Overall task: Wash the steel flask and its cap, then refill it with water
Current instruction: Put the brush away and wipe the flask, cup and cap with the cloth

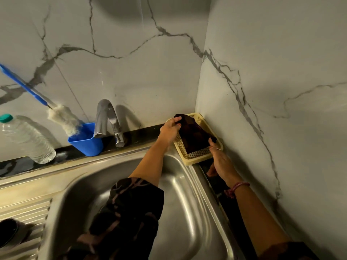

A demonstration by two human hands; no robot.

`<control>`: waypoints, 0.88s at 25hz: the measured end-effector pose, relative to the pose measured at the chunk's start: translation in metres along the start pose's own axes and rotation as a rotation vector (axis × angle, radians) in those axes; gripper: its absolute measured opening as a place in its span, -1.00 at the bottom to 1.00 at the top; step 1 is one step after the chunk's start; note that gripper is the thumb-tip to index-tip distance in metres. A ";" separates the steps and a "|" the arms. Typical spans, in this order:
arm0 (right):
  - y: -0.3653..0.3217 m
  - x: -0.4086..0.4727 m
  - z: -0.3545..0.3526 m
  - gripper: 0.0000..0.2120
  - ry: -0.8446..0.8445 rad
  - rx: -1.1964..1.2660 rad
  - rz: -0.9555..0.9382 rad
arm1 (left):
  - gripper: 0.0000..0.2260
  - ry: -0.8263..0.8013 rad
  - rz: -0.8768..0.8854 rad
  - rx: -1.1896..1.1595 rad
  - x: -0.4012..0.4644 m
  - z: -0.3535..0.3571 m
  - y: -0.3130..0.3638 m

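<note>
The far corner of a dark cloth [193, 134] was pinched in the grip of the left hand [169, 131], thumb and fingers closed together on the fabric. The near corner of the same cloth was held by the right hand [222, 162], its fingertips curled on the edge; a ring could be seen on one finger and a pink thread band [237, 188] at the wrist. The cloth was spread between the two hands over a cream perforated basket [197, 158], which was set in the corner of the bench where two marble-patterned walls [272, 72] met.

Beside the basket, a steel sink [180, 194] was crossed by the left forearm in a dark patterned sleeve [127, 212]. Behind the sink a chrome tap [107, 119] was mounted on the black ledge. Just left of the tap a blue tub [86, 143] was seen, with a blue-handled bottle brush [62, 119] leaning in it. Further left a clear plastic bottle [26, 139] with a green cap was standing. Neither the steel flask nor its cap could be made out anywhere in the view.
</note>
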State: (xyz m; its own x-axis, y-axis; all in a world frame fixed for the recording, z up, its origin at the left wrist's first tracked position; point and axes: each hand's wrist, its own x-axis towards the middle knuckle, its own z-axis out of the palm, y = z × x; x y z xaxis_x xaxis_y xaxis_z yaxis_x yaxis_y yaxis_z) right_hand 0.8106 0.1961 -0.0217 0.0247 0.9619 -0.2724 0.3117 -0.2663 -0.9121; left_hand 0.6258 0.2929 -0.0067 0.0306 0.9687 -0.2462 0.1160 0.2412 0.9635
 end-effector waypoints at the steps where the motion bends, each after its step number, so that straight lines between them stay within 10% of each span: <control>1: 0.001 0.001 -0.001 -0.58 0.005 -0.054 -0.010 | -0.71 -0.009 -0.010 0.101 0.007 0.001 -0.004; 11: 0.018 0.027 0.001 -0.58 0.094 -0.805 -0.204 | -0.61 -0.041 0.060 0.833 0.021 0.000 -0.010; 22: 0.001 0.016 0.011 -0.63 0.203 -0.864 -0.117 | -0.77 0.293 0.241 0.296 -0.053 -0.034 -0.055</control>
State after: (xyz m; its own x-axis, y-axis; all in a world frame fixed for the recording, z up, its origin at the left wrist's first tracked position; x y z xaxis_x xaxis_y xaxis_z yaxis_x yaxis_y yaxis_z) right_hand 0.8009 0.2106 -0.0298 0.0900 0.9943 -0.0575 0.9275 -0.1047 -0.3590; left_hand 0.5843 0.2298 -0.0429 -0.1843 0.9810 0.0613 0.4188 0.0220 0.9078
